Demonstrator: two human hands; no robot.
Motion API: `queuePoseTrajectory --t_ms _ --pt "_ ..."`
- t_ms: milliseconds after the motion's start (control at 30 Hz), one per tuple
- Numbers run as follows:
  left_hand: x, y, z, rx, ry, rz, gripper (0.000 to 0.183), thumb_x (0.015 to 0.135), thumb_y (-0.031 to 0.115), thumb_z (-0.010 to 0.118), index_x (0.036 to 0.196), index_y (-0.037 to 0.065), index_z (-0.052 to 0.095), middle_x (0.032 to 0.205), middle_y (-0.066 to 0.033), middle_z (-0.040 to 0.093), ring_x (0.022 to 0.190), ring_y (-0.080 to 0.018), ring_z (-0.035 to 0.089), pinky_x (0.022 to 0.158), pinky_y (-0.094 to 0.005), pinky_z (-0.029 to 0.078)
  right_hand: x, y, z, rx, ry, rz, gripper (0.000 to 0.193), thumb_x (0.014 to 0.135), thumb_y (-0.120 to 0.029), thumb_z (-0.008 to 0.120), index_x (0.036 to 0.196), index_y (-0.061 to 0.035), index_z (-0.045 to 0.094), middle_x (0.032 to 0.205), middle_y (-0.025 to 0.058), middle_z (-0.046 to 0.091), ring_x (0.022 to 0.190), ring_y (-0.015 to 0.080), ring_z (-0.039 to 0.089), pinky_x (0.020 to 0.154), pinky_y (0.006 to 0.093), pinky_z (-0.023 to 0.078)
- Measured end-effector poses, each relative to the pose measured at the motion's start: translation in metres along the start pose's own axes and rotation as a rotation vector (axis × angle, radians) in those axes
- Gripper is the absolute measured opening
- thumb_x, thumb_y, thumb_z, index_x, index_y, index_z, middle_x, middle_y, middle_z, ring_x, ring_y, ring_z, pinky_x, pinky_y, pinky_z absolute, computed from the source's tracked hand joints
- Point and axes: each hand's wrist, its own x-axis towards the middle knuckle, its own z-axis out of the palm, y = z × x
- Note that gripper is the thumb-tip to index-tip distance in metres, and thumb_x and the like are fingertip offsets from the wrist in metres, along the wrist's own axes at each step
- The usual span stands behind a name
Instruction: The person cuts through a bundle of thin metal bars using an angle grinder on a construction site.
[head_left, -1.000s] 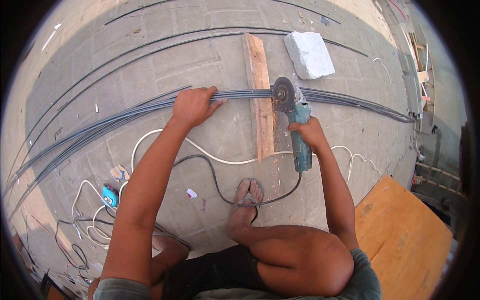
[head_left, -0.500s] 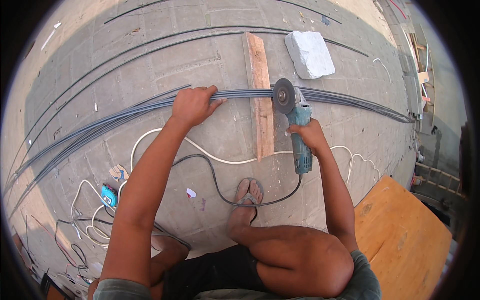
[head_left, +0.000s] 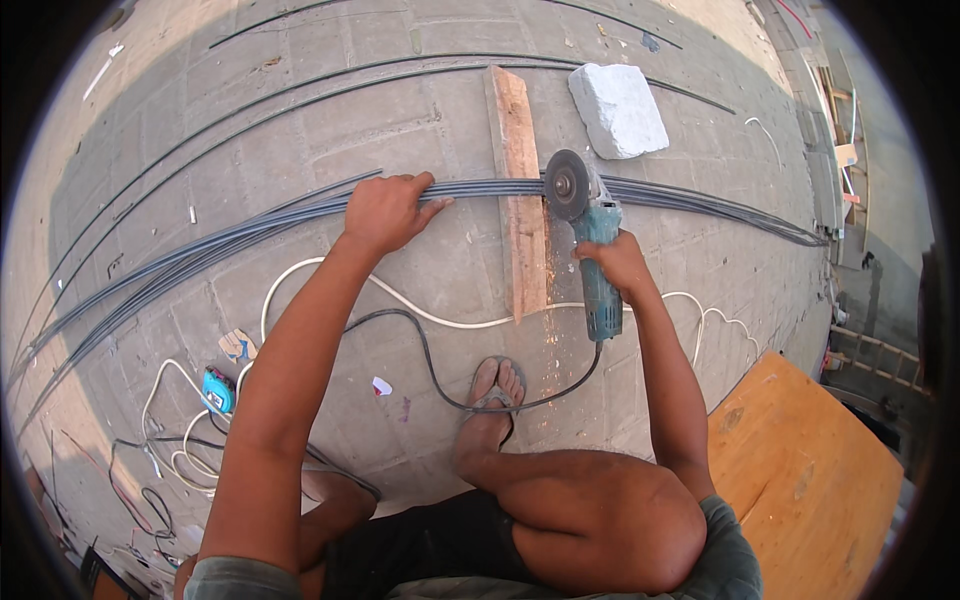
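Observation:
A bundle of long grey metal rods (head_left: 480,188) runs from left to right, resting across a wooden beam (head_left: 522,240). Over the rods, left of the beam, my left hand (head_left: 388,212) is closed around them. An angle grinder (head_left: 600,270) with a teal body is gripped by my right hand (head_left: 618,262) just right of the beam. Its dark disc (head_left: 568,186) stands at the rods and hides the contact spot. Orange sparks (head_left: 550,290) stream from there toward my foot. From the grinder's rear a black cord (head_left: 500,410) loops across the ground.
A white stone block (head_left: 620,110) sits beyond the grinder. More thin rods (head_left: 300,100) lie farther off. White cable (head_left: 420,312) winds over the paving; a blue tape measure (head_left: 217,389) lies at left. A wooden board (head_left: 800,470) is at lower right, near my sandalled foot (head_left: 495,390).
Sparks now fly from the disc, where almost none showed before. The grinder and my right hand have shifted slightly away from me. My left hand stays in place on the rods.

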Motion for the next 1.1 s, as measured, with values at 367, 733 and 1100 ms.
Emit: queuePoseTrajectory --t_ms 367,733,1100 --pt "-0.001 -0.005 0.007 -0.005 0.086 0.060 0.046 0.097 0.055 0.061 0.101 0.010 0.071 0.081 -0.0114 0.074 0.075 -0.0331 0.072 0.064 -0.0455 0.055 0.007 -0.003 0.001 0.007 0.010 0.017 0.038 0.070 -0.017 0.082 0.098 0.0043 0.069 0.087 0.0099 0.069 0.074 0.0206 0.065 0.068 0.0361 0.052" --pt "-0.001 -0.004 0.006 -0.021 0.082 0.054 0.046 0.096 0.055 0.062 0.102 0.010 0.071 0.082 -0.0112 0.074 0.075 -0.0330 0.072 0.064 -0.0456 0.055 0.014 -0.007 0.000 0.013 0.010 0.028 0.035 0.071 -0.017 0.081 0.096 0.0041 0.070 0.086 0.0093 0.069 0.073 0.0203 0.064 0.067 0.0361 0.052" --pt "-0.001 -0.004 0.005 -0.038 0.084 0.052 0.045 0.096 0.054 0.063 0.099 0.010 0.071 0.080 -0.0108 0.073 0.074 -0.0326 0.071 0.064 -0.0449 0.055 0.016 -0.009 0.000 0.031 0.004 0.004 0.032 0.073 -0.019 0.080 0.093 0.0049 0.072 0.085 0.0099 0.070 0.073 0.0190 0.065 0.067 0.0370 0.051"
